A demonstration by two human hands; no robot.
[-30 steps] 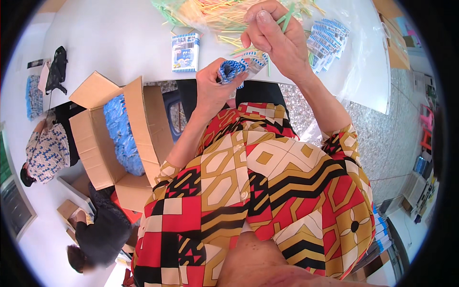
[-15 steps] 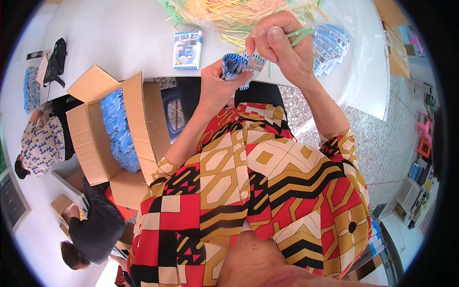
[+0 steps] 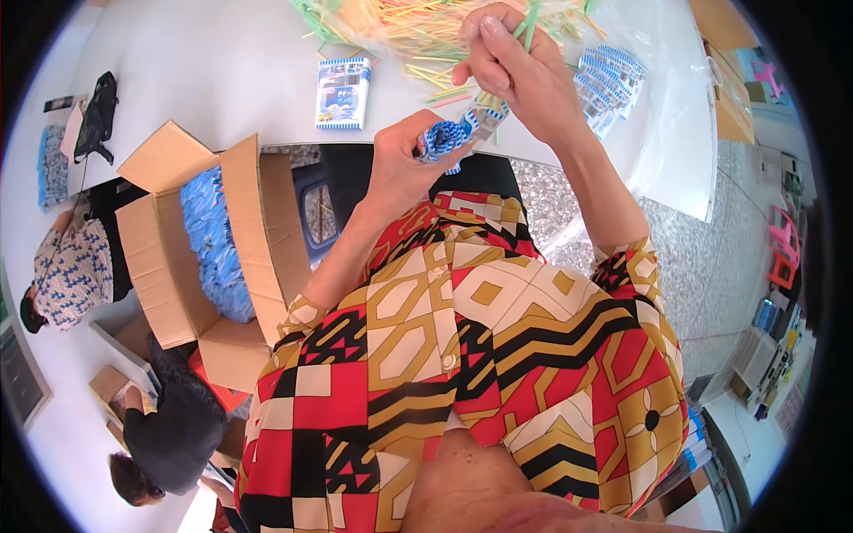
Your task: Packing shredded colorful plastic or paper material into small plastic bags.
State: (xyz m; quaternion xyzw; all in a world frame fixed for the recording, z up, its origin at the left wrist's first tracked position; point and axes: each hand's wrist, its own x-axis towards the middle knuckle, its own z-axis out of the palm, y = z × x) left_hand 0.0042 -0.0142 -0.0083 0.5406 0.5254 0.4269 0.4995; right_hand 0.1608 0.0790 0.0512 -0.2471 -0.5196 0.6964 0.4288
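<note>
Left hand [image 3: 400, 164] curled round a rolled bundle of blue-and-white packets [image 3: 442, 140]; right hand [image 3: 520, 80], at 2 o'clock from the bundle, fingers closed about green straws [image 3: 532, 27]; cannot tell whether it also pinches the bundle's clear film end [image 3: 488, 112]; straw heap [image 3: 431, 31] at 12 on the desk [image 3: 204, 80], fanned packets [image 3: 609, 84] at 2; judged best: left grip snug, not crushing, as thin film likely slips; straws held lightly, lest they kink; film end kept toward 2.
</note>
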